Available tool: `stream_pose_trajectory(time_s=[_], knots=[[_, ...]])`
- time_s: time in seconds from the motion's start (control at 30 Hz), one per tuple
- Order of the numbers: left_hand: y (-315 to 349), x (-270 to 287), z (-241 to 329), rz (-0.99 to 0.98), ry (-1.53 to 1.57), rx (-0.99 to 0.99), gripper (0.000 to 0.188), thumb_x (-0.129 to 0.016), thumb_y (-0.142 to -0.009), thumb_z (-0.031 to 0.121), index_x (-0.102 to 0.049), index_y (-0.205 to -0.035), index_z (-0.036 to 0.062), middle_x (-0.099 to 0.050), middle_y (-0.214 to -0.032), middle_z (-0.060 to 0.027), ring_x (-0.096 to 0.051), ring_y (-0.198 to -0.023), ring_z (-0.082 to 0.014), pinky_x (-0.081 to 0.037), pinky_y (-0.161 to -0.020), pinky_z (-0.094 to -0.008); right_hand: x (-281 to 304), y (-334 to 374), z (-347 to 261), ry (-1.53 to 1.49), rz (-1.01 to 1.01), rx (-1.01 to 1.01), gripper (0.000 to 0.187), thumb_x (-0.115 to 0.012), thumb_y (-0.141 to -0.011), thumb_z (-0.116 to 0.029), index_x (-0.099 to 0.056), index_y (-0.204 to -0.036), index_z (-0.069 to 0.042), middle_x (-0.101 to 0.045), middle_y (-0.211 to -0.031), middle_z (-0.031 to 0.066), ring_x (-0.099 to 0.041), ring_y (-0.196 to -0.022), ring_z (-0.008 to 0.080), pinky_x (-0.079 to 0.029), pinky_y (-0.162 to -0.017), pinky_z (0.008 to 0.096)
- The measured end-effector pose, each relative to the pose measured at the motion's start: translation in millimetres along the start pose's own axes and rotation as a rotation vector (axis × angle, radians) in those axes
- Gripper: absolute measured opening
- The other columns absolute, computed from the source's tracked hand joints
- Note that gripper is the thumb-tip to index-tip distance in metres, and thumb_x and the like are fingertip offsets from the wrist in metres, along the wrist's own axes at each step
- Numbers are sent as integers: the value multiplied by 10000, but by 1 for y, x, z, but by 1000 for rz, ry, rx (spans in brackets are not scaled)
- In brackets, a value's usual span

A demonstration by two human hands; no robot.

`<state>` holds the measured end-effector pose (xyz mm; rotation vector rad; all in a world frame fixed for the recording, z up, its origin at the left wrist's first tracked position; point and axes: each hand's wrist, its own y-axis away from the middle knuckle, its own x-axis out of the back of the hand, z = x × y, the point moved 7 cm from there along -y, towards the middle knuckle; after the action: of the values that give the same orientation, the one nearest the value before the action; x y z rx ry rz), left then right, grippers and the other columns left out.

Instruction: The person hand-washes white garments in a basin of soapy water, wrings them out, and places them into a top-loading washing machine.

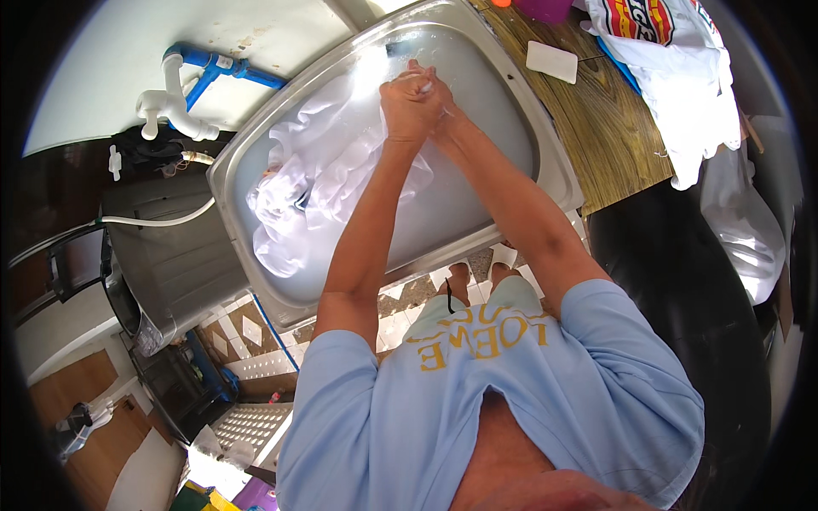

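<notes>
The left hand (404, 109) and right hand (442, 99) were clasped over the basin (555, 169), seemingly scrubbing white cloth (336, 192), contents unclear, further rubbing calling for firm pressure.

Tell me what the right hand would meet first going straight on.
Probably the left hand, pressed close against the right hand; beyond, perhaps the sink's far rim, though depth is unclear.
</notes>
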<state>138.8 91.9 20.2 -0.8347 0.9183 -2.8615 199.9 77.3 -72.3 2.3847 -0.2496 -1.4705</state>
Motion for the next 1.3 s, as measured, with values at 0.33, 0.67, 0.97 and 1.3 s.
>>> stream_pose_trajectory(time_s=[0.33,0.67,0.97,1.3], knots=[[19,51,-71,-136,239,372,471,-633,-897,305,-473,-543,39,-389,-532,41,-333,-531,-74,-307,-481,-258,15,5,-99,925,92,575,268,-717,-807,-256,-574,-709,-50,-593,-693,8,-597,-661,212,-467,-591,372],[36,34,-84,-120,983,827,353,-606,-898,328,-677,-723,30,-651,-752,-61,-620,-702,-168,-517,-637,-343,16,-23,-39,26,69,-56,194,-631,-859,-236,-571,-910,-59,-620,-915,76,-613,-848,255,-503,-777,413],[27,-42,94,-170,128,-240,325,-714,-798,184,-597,-545,16,-595,-613,-51,-530,-546,-121,-413,-470,-331,23,-30,-11,-548,-755,-419,213,-498,-964,-284,-544,-996,-78,-483,-838,27,-480,-771,146,-456,-718,269],[-2,-27,32,-45,189,-103,369,-661,-795,54,-439,-505,3,-412,-474,-99,-328,-482,-101,-363,-481,-247,-10,-7,-10,-233,-447,-41,325,-438,-963,-440,-505,-837,-148,-518,-735,-35,-486,-642,68,-409,-543,253]])
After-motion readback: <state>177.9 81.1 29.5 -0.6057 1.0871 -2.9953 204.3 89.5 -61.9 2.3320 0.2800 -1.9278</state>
